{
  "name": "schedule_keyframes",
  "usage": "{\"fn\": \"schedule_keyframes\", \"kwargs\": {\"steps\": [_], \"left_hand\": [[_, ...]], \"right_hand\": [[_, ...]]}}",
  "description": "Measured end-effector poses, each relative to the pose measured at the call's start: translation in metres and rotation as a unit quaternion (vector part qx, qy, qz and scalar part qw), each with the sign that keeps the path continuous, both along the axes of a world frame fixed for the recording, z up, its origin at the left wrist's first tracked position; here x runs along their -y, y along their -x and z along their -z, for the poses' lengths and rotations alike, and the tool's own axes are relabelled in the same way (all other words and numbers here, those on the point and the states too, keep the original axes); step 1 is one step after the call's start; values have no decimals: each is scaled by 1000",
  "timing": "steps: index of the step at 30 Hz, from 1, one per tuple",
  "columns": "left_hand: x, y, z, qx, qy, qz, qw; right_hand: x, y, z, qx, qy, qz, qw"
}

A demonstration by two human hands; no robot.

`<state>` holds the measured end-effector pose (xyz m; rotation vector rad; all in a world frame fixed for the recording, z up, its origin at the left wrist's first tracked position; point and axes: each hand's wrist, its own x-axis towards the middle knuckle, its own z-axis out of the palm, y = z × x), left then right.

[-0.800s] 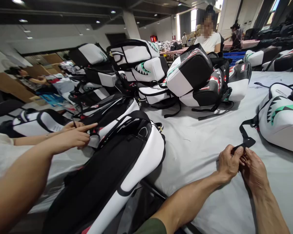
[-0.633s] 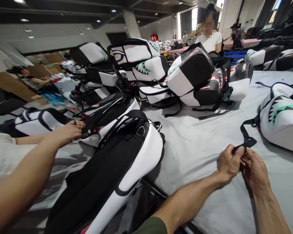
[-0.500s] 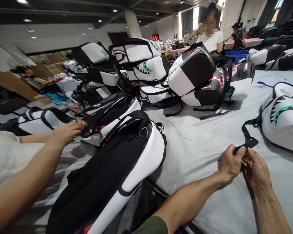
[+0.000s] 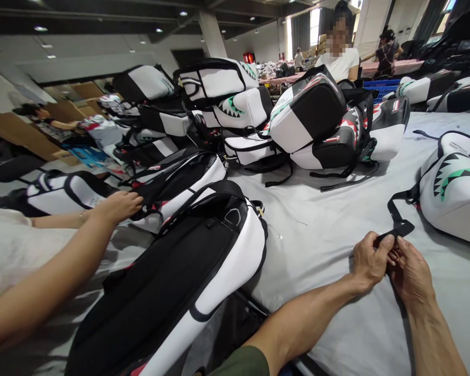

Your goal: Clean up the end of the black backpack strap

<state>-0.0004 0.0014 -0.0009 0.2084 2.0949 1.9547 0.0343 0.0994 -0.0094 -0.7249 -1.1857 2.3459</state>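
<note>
Here, a grey-covered table (image 4: 321,261) carries a white shark-mouth backpack (image 4: 452,203), its black strap (image 4: 395,228) trailing out toward the person. The left hand (image 4: 370,261) pinches the strap's end between thumb and fingers (whether the right hand (image 4: 411,277), pressed close against it, grips too, I cannot tell).

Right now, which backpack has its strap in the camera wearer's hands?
The white shark-teeth backpack at right: its black strap runs to the left hand; the others lie apart.

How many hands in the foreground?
3 visible: the person's left hand and right hand at the black strap, and a co-worker's hand on a backpack. A second co-worker's hand may be hidden there.
</note>
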Motion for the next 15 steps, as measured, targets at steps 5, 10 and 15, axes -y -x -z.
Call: {"fn": "schedule_keyframes", "kwargs": {"steps": [5,10,15], "left_hand": [[0,0,0,-12,-12,-5,1000],[-1,1,2,-16,-10,-5,1000],[-2,1,2,-17,-20,-5,1000]], "right_hand": [[1,0,-2,-1,2,0,1000],[1,2,-2,2,-4,4,1000],[1,2,-3,-4,-4,4,1000]]}}
